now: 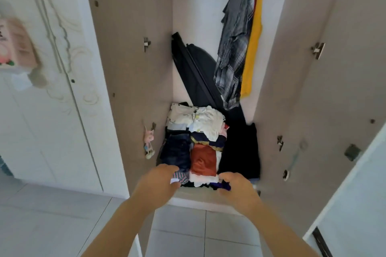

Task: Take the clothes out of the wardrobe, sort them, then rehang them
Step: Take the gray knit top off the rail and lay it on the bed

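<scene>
The open wardrobe (133, 52) holds a pile of folded clothes (200, 142) on its floor: white pieces at the back, dark jeans on the left, a rust-orange piece in the middle, a black stack on the right. My left hand (158, 181) grips the pile's front left edge, fingers curled on a striped piece. My right hand (236, 188) grips the front right edge, on a dark purple piece. A grey plaid shirt (231, 48) and a yellow garment (252, 48) hang on hangers at the upper right.
A black folded object (194, 69) leans in the wardrobe's back corner. A small pink toy (148, 142) hangs on the left inner wall. The white wardrobe door (52, 69) stands at the left, another door (355, 194) at the right. Tiled floor (179, 236) lies below.
</scene>
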A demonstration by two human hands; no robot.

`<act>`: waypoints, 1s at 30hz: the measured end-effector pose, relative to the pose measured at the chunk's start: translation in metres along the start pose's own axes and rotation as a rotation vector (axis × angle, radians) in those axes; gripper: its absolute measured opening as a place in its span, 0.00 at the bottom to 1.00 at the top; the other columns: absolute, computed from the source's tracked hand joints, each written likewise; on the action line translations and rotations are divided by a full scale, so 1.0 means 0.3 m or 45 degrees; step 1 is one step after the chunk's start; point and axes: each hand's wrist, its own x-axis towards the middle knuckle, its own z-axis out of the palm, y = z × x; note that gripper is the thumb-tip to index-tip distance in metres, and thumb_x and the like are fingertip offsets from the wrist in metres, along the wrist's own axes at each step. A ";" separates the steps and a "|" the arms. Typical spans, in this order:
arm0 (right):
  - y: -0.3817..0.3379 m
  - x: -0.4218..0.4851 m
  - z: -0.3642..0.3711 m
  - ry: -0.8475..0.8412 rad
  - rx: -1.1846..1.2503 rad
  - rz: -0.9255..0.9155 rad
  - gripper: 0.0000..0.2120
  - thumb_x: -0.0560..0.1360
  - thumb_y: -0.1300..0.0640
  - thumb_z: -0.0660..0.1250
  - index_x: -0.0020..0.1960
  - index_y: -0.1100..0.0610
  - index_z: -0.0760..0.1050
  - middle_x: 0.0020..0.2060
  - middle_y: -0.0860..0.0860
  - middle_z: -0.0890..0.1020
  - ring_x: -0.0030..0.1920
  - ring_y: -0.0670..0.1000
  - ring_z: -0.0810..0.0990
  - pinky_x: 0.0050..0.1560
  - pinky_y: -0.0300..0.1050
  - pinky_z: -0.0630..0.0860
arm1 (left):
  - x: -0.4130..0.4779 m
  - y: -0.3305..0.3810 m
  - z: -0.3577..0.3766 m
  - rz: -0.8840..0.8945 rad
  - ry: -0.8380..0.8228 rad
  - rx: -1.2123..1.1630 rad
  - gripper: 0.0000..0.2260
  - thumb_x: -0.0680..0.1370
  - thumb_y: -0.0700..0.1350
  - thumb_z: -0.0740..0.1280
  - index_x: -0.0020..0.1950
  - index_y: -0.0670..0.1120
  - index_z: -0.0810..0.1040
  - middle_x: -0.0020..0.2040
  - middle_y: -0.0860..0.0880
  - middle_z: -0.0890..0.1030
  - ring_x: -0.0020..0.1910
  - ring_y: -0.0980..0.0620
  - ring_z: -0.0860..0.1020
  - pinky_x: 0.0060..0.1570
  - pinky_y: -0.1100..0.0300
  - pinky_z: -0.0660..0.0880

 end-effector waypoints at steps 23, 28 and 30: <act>-0.183 1.149 -0.985 0.797 0.067 -0.444 0.23 0.76 0.54 0.65 0.69 0.50 0.66 0.63 0.48 0.72 0.62 0.47 0.71 0.61 0.38 0.66 | 1.350 0.323 -0.682 0.455 0.826 -0.252 0.19 0.78 0.48 0.63 0.70 0.50 0.68 0.65 0.50 0.73 0.62 0.54 0.72 0.60 0.64 0.65; -0.227 1.363 -1.209 0.937 0.040 -0.608 0.23 0.76 0.55 0.65 0.69 0.52 0.66 0.65 0.49 0.72 0.63 0.47 0.71 0.61 0.36 0.63 | 1.569 0.394 -0.810 0.460 1.008 -0.274 0.17 0.78 0.47 0.63 0.67 0.50 0.71 0.62 0.53 0.75 0.58 0.56 0.73 0.51 0.71 0.62; -0.260 1.437 -1.284 0.977 0.021 -0.670 0.22 0.76 0.55 0.64 0.69 0.52 0.66 0.64 0.50 0.72 0.62 0.47 0.71 0.59 0.33 0.62 | 1.646 0.417 -0.856 0.467 1.040 -0.301 0.17 0.78 0.47 0.63 0.67 0.51 0.71 0.61 0.53 0.75 0.56 0.57 0.73 0.49 0.71 0.62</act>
